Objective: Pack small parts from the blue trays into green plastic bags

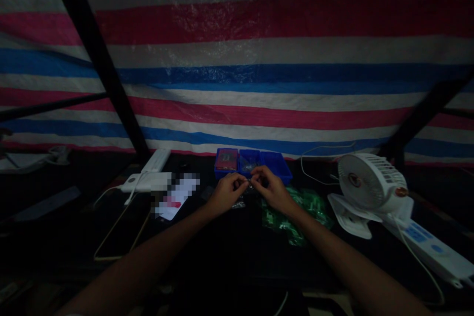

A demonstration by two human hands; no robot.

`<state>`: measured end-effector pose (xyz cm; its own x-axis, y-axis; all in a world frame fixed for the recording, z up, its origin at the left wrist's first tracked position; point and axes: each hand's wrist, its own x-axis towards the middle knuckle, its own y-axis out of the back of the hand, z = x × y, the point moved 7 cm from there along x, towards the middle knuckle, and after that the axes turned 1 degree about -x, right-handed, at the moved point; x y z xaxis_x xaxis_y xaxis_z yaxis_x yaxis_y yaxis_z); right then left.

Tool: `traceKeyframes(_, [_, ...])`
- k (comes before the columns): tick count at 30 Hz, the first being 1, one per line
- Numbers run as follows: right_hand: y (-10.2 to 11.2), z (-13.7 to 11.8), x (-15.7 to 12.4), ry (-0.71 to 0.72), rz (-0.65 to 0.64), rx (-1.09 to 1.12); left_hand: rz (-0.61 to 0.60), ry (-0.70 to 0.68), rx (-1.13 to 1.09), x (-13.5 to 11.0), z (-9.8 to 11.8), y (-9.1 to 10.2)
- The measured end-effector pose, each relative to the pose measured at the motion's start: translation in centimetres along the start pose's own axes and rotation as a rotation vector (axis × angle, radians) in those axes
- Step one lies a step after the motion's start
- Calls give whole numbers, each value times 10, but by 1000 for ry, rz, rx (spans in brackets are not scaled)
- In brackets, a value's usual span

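Note:
My left hand point(225, 191) and my right hand point(272, 188) meet over the dark table, thumbs and forefingers pinched together. Between the fingertips is a tiny dark piece, too small to name. Just behind the hands stand blue plastic bins point(276, 165); the left one holds a reddish packet point(226, 159), the middle one small clear items point(249, 162). Beneath my right forearm lies a heap of shiny green plastic packets point(311, 207). Some clear plastic bits point(240, 202) rest under my left hand.
On the right stand a white fan point(365, 182) and a white power strip point(433, 247) with cables. To the left lie a dark-screened tablet or phone point(124, 229), a partly blurred white card-like item point(172, 206) and white power strips point(155, 163). A striped tarp point(259, 79) hangs behind, with dark poles.

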<state>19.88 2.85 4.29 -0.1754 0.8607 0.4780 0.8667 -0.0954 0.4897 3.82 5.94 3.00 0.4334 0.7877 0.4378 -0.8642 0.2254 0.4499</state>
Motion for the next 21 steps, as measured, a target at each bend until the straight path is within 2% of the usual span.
traceKeyframes(21, [-2,-3,1,-47,-2,116,-16,5,-15,1,-4,-2])
